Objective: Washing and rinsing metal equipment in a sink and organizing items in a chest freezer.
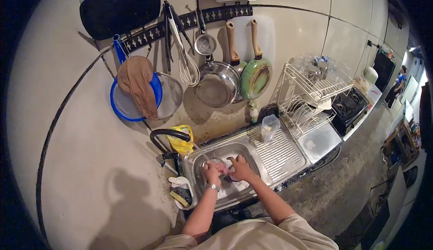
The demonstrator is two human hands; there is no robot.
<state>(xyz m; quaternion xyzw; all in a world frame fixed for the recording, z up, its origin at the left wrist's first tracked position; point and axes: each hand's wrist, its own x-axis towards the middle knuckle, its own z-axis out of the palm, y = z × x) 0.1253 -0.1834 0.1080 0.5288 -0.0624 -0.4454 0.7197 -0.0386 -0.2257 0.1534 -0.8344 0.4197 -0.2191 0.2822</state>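
Observation:
Both hands are over the stainless steel sink basin (252,193). My left hand (212,173), with a metal watch (213,186) at the wrist, is beside a clear round vessel (216,161), perhaps a bowl. Water runs from the black faucet (171,133) towards that vessel. A blurred pinkish thing (226,171) lies between the hands; its kind and whether either hand grips it are unclear. My right hand (243,169) has its fingers spread, close to the pinkish thing. Below its fingers, a dark rounded shape is partly hidden.
A soap dish (189,186) with a sponge (180,198) stands left of the basin, and a yellow pouch (181,141) behind the faucet. A clear plastic pitcher (270,130) is on the ribbed drainboard (280,158). Further right are a dish rack (306,84) and a stove (350,104). Pans (216,87) hang above.

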